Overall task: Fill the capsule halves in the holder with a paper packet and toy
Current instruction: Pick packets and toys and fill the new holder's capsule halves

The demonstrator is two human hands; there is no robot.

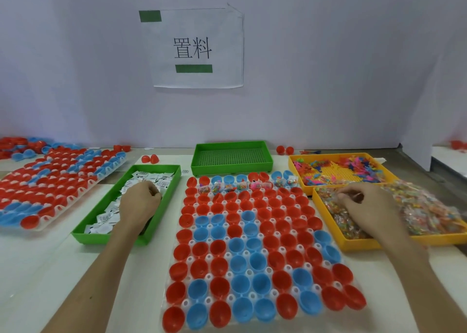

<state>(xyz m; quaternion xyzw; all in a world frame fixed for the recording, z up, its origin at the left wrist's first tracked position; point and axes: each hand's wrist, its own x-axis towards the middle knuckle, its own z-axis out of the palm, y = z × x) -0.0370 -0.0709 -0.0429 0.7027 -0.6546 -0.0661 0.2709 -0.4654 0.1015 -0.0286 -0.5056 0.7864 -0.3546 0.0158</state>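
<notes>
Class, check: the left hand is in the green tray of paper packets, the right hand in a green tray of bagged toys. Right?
No. In the head view the right hand is in a yellow tray of bagged toys; the left hand is indeed in the green tray of paper packets.

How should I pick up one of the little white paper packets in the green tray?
Pinch a packet by a raised edge or corner, with your thumb and finger on its two flat faces, and come straight down from above. The packets are thin and flat and lie heaped over one another, so edges stick up. The walls of the green tray would probably block a sideways reach.
</notes>
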